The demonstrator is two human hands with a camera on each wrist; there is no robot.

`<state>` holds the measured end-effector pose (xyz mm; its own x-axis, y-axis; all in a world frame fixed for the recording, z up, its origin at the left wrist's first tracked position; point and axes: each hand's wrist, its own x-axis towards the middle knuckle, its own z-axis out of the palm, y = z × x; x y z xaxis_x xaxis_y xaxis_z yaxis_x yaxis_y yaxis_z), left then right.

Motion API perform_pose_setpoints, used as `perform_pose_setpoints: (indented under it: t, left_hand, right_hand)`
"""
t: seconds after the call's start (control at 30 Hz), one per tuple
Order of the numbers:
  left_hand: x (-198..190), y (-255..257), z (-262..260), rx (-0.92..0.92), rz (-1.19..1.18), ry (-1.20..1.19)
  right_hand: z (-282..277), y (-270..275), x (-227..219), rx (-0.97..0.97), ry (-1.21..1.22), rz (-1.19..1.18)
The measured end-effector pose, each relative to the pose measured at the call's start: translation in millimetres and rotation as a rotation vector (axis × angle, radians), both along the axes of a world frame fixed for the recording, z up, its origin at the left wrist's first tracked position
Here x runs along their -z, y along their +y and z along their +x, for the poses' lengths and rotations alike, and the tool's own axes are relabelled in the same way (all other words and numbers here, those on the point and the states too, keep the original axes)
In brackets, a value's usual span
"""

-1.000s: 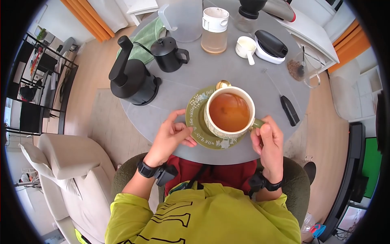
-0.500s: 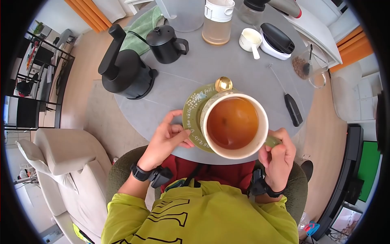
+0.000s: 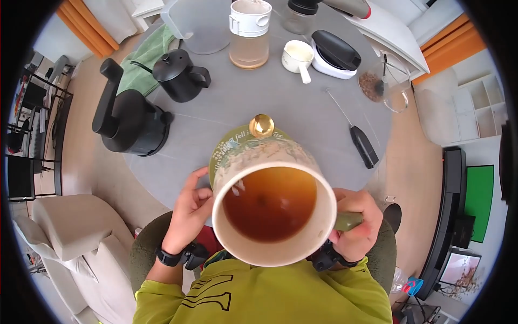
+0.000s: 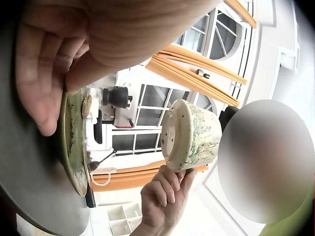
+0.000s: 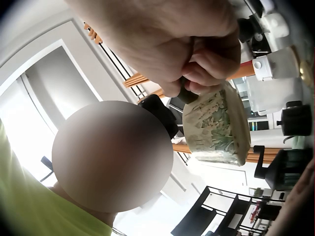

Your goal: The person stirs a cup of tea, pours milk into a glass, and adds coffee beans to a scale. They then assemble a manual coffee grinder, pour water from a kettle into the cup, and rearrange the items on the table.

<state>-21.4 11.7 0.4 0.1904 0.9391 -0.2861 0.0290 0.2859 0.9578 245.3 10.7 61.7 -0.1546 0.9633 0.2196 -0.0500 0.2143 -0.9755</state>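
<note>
A large cream mug point(image 3: 270, 154) with a green leafy pattern hangs tilted above the table's near edge, close to the person's chest. Amber tea point(image 3: 270, 202) fills much of it. My right hand point(image 3: 360, 216) grips its green handle point(image 3: 348, 221). In the left wrist view the mug's underside point(image 4: 170, 137) shows, raised well off the saucer. The green saucer point(image 3: 220, 156) with white lettering stays on the table, partly hidden behind the mug. A gold spoon point(image 3: 261, 125) lies at its far rim. My left hand point(image 3: 189, 210) rests by the saucer's left edge, fingers loosely bent, thumb at the rim.
A black hand grinder point(image 3: 132, 121) and black pot point(image 3: 181, 78) stand at left, near a green towel point(image 3: 145, 59). Farther back are a white-topped jar point(image 3: 249, 38) and a white scoop point(image 3: 298, 56). A milk frother point(image 3: 362, 146) lies at right, below a glass pitcher point(image 3: 399, 81).
My right hand has lifted the mug off the saucer, toward the chest and head camera, tilting it. The left hand has stayed beside the saucer. The view has shifted slightly.
</note>
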Motion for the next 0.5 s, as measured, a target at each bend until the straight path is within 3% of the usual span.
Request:
perform_pose_setpoints:
  t: [0.1, 0.17, 0.23, 0.37, 0.5]
  left_hand:
    - [0.3, 0.3, -2.4, -0.012, -0.122, -0.097]
    - [-1.8, 2.7, -3.8, 0.076, -0.019, 0.023]
    - [-0.8, 1.1, -1.5, 0.026, -0.048, -0.050]
    - [-1.8, 0.4, -3.1, 0.013, -0.102, -0.081]
    - [1.6, -0.6, -2.9, 0.022, -0.068, -0.090]
  right_hand:
    - [-6.3, 2.6, -4.7, 0.071, 0.000, 0.047]
    - [-9.3, 1.7, 1.3, 0.125, 0.013, 0.080]
    - [-13.3, 1.3, -4.0, 0.165, -0.045, 0.035]
    - [-15.9, 1.3, 0.1, 0.140, 0.051, -0.039]
    - [-16.0, 0.1, -3.8, 0.149, -0.015, -0.038]
